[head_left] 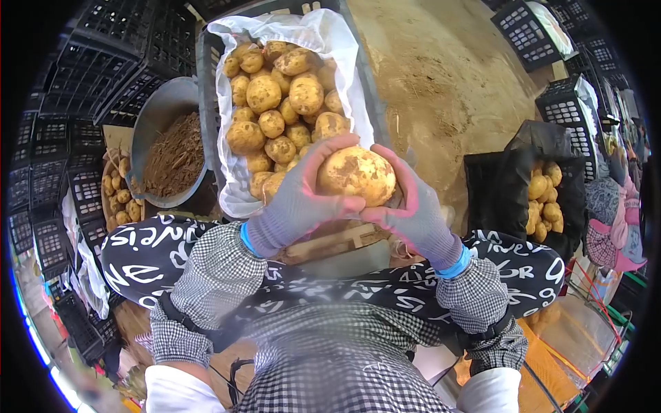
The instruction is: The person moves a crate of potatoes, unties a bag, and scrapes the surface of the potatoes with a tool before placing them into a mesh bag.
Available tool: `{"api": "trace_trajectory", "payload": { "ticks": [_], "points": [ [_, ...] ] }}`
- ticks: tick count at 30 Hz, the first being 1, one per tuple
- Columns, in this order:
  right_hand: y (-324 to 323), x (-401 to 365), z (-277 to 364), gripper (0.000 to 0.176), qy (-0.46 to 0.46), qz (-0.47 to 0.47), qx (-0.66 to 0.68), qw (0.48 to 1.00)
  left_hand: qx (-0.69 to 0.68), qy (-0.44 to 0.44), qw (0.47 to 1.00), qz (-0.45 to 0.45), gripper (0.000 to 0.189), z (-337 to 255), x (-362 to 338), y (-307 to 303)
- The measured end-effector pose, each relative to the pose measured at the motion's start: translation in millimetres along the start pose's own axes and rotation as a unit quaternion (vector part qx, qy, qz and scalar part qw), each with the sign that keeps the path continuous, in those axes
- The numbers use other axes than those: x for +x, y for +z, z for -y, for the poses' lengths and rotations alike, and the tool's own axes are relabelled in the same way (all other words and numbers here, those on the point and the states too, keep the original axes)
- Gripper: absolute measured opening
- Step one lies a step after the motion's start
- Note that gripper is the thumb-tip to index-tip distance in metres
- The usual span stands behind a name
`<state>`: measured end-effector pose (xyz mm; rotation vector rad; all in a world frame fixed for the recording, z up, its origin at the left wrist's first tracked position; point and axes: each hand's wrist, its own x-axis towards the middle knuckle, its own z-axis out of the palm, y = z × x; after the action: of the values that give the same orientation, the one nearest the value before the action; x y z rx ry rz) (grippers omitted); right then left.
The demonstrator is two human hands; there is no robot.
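A large potato [357,176] with brown skin patches is held between both hands, above the near edge of a crate. My left hand [303,196], in a grey and pink glove, wraps its left side, with the thumb along the bottom. On its right side my right hand [413,203], gloved the same way, presses with fingers and thumb. Behind the hands, many potatoes [264,93] fill the crate, which is lined with a white cloth [348,55].
To the left stands a round tub [148,113] of brown soil, with more potatoes [118,196] beside it. Black crates [96,55] are stacked at far left. On the right, a black-lined container [485,199] holds potatoes. Other crates [527,38] stand at upper right.
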<state>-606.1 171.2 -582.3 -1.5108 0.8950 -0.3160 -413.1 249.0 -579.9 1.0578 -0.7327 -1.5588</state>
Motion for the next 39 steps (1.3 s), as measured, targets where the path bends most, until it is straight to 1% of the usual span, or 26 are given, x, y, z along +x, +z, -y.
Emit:
{"api": "trace_trajectory", "payload": {
  "ticks": [1, 4, 7, 8, 10, 13, 14, 16, 18, 19, 22, 24, 25, 27, 28, 30, 32, 34, 37, 39],
  "points": [
    [-1, 0, -4, 0.084, -0.006, 0.005, -0.018, 1.000, -0.015, -0.014, 1.000, 0.000, 0.073, -1, -2, -1],
    [3, 0, -9, 0.086, -0.012, 0.000, -0.034, 0.999, 0.010, -0.014, 1.000, -0.020, 0.062, -4, 1, -6],
    [8, -1, -9, 0.085, -0.034, -0.012, -0.067, 0.997, -0.063, -0.075, 0.993, -0.062, 0.057, -4, 4, -13],
    [10, -1, -8, 0.085, -0.046, -0.015, -0.086, 0.995, 0.010, -0.028, 0.998, -0.064, 0.056, 1, 2, -11],
    [11, -1, -4, 0.084, -0.071, -0.022, -0.125, 0.989, 0.157, 0.063, 0.984, -0.064, 0.056, 16, 0, -5],
    [13, -2, -1, 0.083, -0.085, -0.025, -0.162, 0.983, 0.082, 0.065, 0.992, -0.063, 0.058, 23, 0, -3],
    [13, -2, 0, 0.083, -0.086, -0.026, -0.170, 0.981, 0.078, 0.065, 0.993, -0.058, 0.058, 24, 0, -9],
    [12, -3, 2, 0.083, -0.041, -0.005, -0.138, 0.990, 0.071, 0.063, 0.994, -0.046, 0.059, 20, 1, -21],
    [11, -3, -2, 0.082, -0.062, -0.013, -0.132, 0.989, -0.008, -0.007, 0.999, -0.047, 0.062, 10, 0, -18],
    [10, -1, -10, 0.081, -0.105, -0.031, -0.142, 0.984, -0.047, -0.043, 0.997, -0.047, 0.065, 5, 1, -15],
    [-7, 3, -15, 0.073, -0.201, -0.063, -0.187, 0.960, -0.030, -0.054, 0.998, -0.004, 0.068, 11, 0, -9],
    [-15, 3, -12, 0.066, -0.175, -0.108, -0.133, 0.969, -0.055, -0.054, 0.997, -0.024, 0.078, 12, 2, -8],
    [-18, 2, -11, 0.062, -0.121, -0.145, -0.061, 0.980, -0.068, -0.056, 0.996, -0.034, 0.083, 12, 3, -7],
    [-21, 0, -8, 0.057, -0.054, -0.189, -0.036, 0.980, -0.083, -0.070, 0.993, -0.038, 0.087, 6, 3, -4],
    [-22, 0, -5, 0.056, -0.041, -0.198, -0.084, 0.976, -0.091, -0.078, 0.992, -0.040, 0.089, 4, 2, -3],
    [-24, -2, -7, 0.055, -0.055, -0.190, -0.140, 0.970, -0.079, -0.076, 0.993, -0.031, 0.090, 4, 3, -2],
    [-23, -7, -8, 0.053, -0.095, -0.175, -0.167, 0.966, -0.079, -0.072, 0.994, -0.026, 0.091, 7, 3, -1],
    [-21, -8, -9, 0.051, -0.133, -0.161, -0.150, 0.966, -0.091, -0.065, 0.993, -0.024, 0.092, 14, 4, 1],
    [-22, -8, -10, 0.049, -0.166, -0.145, -0.129, 0.967, -0.049, -0.076, 0.996, -0.012, 0.088, 10, 4, 3],
    [-24, -6, -11, 0.048, -0.185, -0.135, -0.117, 0.966, -0.042, -0.075, 0.996, -0.012, 0.088, 6, 3, 6]
  ]
}}
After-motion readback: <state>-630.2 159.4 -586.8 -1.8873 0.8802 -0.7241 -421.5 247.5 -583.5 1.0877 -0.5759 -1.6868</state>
